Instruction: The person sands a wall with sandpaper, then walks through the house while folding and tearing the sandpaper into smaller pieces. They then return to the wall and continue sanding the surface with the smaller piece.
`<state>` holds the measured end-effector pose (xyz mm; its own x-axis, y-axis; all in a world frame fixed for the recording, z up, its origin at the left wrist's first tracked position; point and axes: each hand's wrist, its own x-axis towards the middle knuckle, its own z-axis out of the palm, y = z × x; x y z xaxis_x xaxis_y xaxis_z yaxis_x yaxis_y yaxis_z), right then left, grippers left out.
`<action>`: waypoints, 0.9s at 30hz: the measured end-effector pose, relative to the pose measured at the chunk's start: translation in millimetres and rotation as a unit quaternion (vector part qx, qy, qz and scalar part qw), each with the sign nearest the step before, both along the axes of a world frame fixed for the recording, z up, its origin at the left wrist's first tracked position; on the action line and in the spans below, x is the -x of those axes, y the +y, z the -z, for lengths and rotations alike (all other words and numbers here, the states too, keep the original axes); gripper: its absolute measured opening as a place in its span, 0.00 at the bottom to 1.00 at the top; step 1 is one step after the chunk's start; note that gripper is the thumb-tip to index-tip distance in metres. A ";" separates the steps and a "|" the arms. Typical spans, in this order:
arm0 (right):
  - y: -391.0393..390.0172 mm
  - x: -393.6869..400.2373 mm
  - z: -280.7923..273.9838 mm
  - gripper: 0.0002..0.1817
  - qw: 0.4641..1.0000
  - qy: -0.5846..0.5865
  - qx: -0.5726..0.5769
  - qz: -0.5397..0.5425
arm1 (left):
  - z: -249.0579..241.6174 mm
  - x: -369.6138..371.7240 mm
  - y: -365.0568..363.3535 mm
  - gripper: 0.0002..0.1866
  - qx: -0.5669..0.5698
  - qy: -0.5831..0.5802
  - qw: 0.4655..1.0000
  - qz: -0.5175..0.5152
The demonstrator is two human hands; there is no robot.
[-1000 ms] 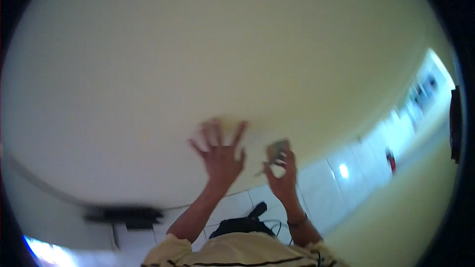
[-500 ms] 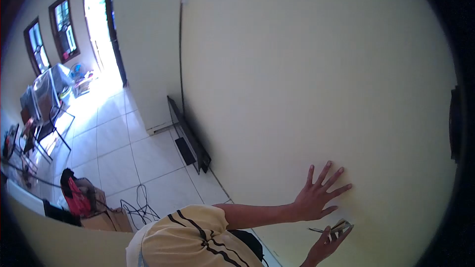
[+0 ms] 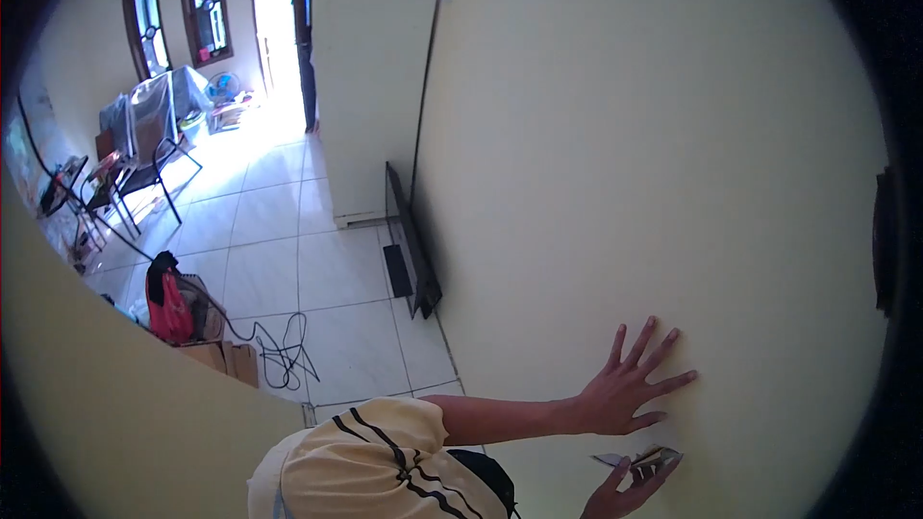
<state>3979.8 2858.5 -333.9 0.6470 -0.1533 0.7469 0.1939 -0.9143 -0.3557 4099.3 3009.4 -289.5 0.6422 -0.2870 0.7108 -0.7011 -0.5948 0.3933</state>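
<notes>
My left hand [image 3: 625,394] lies spread flat on the pale yellow wall [image 3: 615,183], its fingers apart and nothing in it. Just below, my right hand [image 3: 630,495] has its fingers closed around a thin, flat greyish piece [image 3: 652,458] held close to the wall. One thin edge of it sticks out to the left. Its exact kind is too small to make out. A cream sleeve with dark stripes [image 3: 385,452] covers my left upper arm.
A flat black screen [image 3: 411,245] leans against the wall on the tiled floor [image 3: 336,264]. Tangled black cable [image 3: 286,351] lies near a cardboard box [image 3: 240,362] and a red bag [image 3: 171,312]. Chairs [image 3: 159,173] and plastic-covered items [image 3: 163,101] stand farther back, by the bright doorway [image 3: 276,38].
My view has swung left, so the room shifts rightward in the picture. The left hand stays flat on the wall. In the picture, the right hand and its flat piece sit slightly lower.
</notes>
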 end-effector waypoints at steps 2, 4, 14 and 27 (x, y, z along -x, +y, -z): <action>-5.8 2.2 2.2 0.44 1.000 -0.005 0.008 -0.024 | -4.4 3.5 2.4 0.34 0.010 -0.017 1.000 -0.015; 2.8 1.5 -7.5 0.46 0.998 -0.017 0.009 -0.066 | -6.2 5.6 6.4 0.33 -0.018 -0.009 1.000 -0.021; 48.0 -40.3 23.7 0.45 0.935 0.105 -0.117 -0.319 | 57.3 36.6 88.5 0.34 -0.106 0.246 0.952 -0.151; 269.0 -75.4 14.7 0.44 0.816 0.146 -0.138 -0.543 | 93.0 168.5 308.8 0.13 0.174 0.261 0.886 -0.341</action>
